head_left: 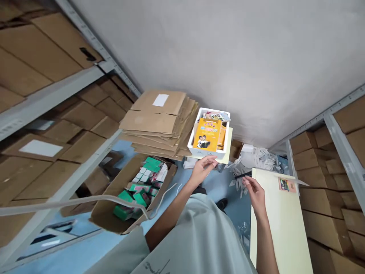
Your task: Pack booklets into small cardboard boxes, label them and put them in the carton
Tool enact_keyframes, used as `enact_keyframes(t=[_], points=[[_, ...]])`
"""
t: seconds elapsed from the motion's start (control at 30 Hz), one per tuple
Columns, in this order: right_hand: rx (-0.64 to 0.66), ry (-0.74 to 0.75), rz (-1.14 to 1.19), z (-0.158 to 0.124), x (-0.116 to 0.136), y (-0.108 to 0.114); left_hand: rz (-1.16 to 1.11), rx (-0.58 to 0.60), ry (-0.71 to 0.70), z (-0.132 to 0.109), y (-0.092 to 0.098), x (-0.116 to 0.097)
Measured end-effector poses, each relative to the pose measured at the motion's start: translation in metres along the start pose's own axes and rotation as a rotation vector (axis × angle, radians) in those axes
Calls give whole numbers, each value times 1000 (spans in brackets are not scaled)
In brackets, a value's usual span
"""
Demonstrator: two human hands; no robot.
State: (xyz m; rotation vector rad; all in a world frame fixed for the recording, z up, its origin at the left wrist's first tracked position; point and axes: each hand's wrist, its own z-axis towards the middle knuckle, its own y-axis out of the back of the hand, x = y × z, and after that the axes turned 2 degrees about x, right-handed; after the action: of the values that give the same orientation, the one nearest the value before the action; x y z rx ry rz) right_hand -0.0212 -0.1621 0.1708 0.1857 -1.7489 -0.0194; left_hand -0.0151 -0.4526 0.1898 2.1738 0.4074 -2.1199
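My left hand point(203, 169) is just below the near edge of a white box point(209, 152), its fingers curled together; what they hold, if anything, is too small to name. In the box lie an orange booklet point(207, 134) with pictured figures and several colourful cards point(218, 116). My right hand point(256, 193) is over the left edge of a cream tabletop point(278, 224), thumb and fingertips pinched. A dark thin object point(243, 175) appears by those fingertips; I cannot tell whether it is held or lies behind them.
Flattened cartons point(159, 114) are stacked left of the white box. Below them an open carton point(105, 213) holds green and white small boxes. Shelves of cartons stand at left point(37, 152) and right point(319, 194). White paper scraps point(261, 160) cover the floor by the wall. A small picture card point(287, 185) lies on the tabletop.
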Motion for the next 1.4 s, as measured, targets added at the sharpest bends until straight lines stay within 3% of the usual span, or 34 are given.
enact_keyframes(t=[0.17,0.3,0.47,0.53,0.63,0.8,0.93,1.07,1.23,1.4], points=[[159,87,-86,7,39,-91,-94,-182,-88,4,90,-15],[287,125,-123,22,62,-190,-130,-255,-108,0,172,-30],[419,174,-170,49,80,-315,-165,-438,-129,-12,280,-44],[456,187,-195,60,86,-355,-184,-492,-137,-15,313,-46],[480,222,-270,78,91,-401,-196,-551,-143,-14,348,-45],[478,409,-537,115,86,-456,-236,-608,-134,-4,375,-29],[487,621,-834,144,76,-496,-291,-610,-82,11,383,-13],[559,705,-1017,163,67,-531,-261,-567,-84,27,389,-2],[579,657,-1105,174,66,-548,-262,-577,-50,47,393,16],[589,706,-1179,177,70,-548,-384,-702,93,73,390,39]])
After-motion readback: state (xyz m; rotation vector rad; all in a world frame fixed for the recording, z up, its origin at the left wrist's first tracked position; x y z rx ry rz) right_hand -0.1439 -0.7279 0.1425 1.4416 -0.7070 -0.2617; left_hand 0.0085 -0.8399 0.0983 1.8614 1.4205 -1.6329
